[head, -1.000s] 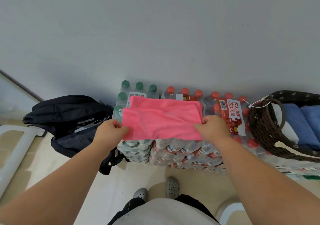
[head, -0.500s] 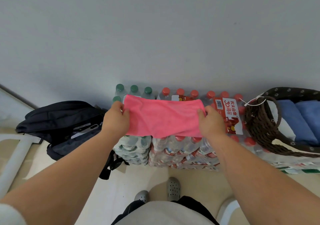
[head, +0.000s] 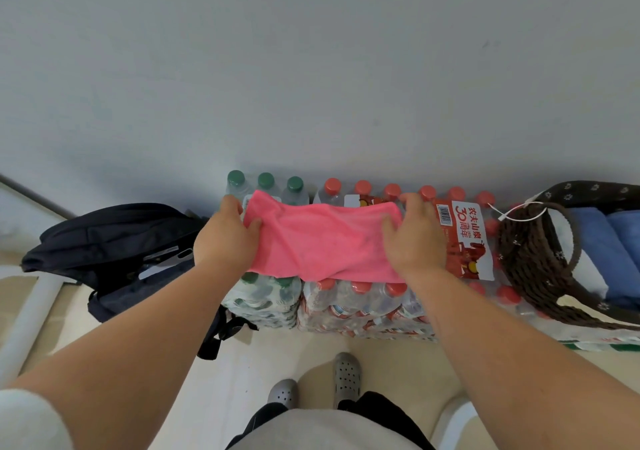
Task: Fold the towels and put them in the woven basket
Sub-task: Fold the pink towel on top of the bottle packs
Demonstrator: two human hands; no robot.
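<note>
The woven basket is cut off at the right edge; bottle caps are hidden under the pink towel.

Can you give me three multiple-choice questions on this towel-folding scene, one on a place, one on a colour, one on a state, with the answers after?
1. Where does the woven basket stand?
A. To the right of the bottle packs
B. On the black backpack
C. Behind the person's feet

2. What colour is the towel being folded?
A. Blue
B. Pink
C. White

3. How is the pink towel held?
A. By the left hand alone
B. By the left hand and the right hand, one at each end
C. By no hand

Answers: 1 A, the basket sits at the right end of the bottle packs. 2 B, the cloth is pink. 3 B, each hand grips one end.
</note>
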